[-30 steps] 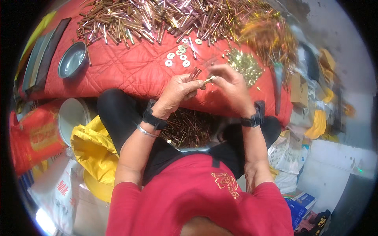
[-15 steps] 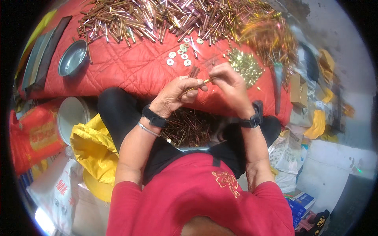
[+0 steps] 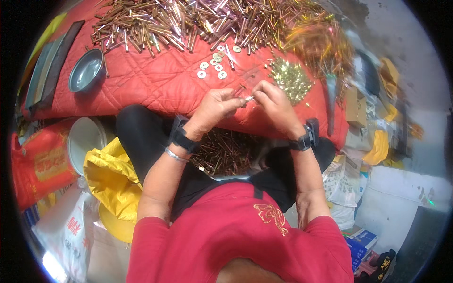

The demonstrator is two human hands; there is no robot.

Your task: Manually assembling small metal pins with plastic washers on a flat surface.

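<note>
My left hand [image 3: 218,104] is closed around slim copper-coloured metal tubes [image 3: 239,89], whose ends stick out past the fingers. Between the fingertips of both hands is a small shiny metal piece [image 3: 249,98]; its exact kind is too small to tell. My right hand [image 3: 274,103] is closed in a pinch at that piece, close beside the left fingertips. Just beyond the hands, flat round washers [image 3: 218,67] lie on the red quilted cover [image 3: 155,85]. A heap of small brass-coloured parts [image 3: 292,81] lies to the right of them.
A large pile of metal tubes [image 3: 188,21] spreads along the far side, with thin golden rods [image 3: 316,40] at its right. A metal bowl [image 3: 87,70] stands at left. More dark tubes [image 3: 224,153] fill a container between my legs. A yellow bag [image 3: 111,177] sits at lower left.
Both hands have turned slightly and drawn together at the fingertips. The left hand's tubes show less now, and a bright metal piece shows between the fingers.
</note>
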